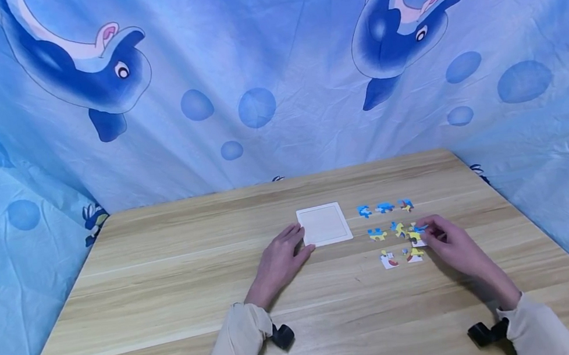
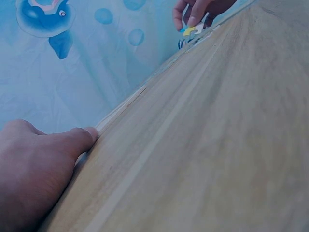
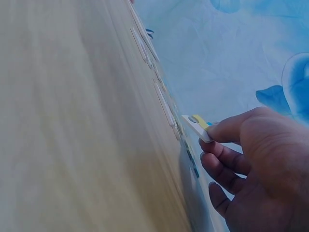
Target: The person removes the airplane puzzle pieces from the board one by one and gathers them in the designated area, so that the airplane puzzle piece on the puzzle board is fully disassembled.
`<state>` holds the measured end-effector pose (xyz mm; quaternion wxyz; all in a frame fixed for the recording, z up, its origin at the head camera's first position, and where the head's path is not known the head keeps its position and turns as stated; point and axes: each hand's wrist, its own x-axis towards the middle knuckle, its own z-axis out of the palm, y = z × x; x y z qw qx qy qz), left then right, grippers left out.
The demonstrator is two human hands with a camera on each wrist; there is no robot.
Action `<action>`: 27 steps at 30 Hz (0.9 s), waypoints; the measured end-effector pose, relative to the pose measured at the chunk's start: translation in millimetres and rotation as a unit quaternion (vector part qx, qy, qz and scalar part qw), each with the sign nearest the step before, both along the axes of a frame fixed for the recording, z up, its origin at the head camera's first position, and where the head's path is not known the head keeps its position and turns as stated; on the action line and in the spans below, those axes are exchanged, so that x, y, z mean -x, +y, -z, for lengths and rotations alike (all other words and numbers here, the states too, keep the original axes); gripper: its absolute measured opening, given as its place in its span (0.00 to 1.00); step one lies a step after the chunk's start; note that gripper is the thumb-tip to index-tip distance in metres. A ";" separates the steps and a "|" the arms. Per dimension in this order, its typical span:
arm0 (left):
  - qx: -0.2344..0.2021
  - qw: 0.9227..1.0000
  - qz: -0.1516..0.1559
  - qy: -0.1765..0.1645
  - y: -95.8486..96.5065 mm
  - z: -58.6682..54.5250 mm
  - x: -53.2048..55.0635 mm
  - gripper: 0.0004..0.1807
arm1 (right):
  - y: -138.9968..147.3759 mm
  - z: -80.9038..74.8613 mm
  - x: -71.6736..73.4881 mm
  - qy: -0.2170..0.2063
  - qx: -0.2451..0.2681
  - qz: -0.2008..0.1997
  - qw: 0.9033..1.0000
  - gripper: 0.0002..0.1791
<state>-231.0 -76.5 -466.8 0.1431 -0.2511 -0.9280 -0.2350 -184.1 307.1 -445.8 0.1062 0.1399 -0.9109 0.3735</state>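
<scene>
My right hand (image 1: 454, 247) pinches a jigsaw puzzle piece (image 3: 199, 126) between thumb and fingertips, tilted and lifted off the table in the right wrist view. The piece is yellow and white with some blue. Loose puzzle pieces (image 1: 384, 207) in blue, yellow, white and red lie in rough rows beside that hand. To their left is a square, white-rimmed puzzle tray (image 1: 324, 225) with a bare pale inside. My left hand (image 1: 280, 264) rests at the tray's left edge, its fingers extended and its thumb near the lower left corner. In the left wrist view the left thumb (image 2: 84, 139) touches a thin edge.
Everything lies on a wood-grain table (image 1: 171, 296). A blue curtain (image 1: 272, 73) printed with dolphins and bubbles hangs behind the table and along its sides. Black wrist cameras (image 1: 283, 337) are worn at both cuffs.
</scene>
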 end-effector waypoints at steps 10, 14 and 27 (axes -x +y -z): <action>0.006 1.000 -0.002 -0.009 -0.1 -0.3 0.5 0.30 | 10.0 -0.2 -9.0 -0.003 -0.009 0.018 1.000 0.12; 0.006 1.000 -0.002 -0.006 0.0 0.2 1.1 0.29 | 13.2 -0.5 -11.7 -0.011 -0.014 0.028 0.999 0.12; 0.005 1.000 -0.002 -0.008 0.2 -0.3 0.1 0.29 | 16.3 -2.4 -17.1 -0.030 -0.018 0.028 0.999 0.11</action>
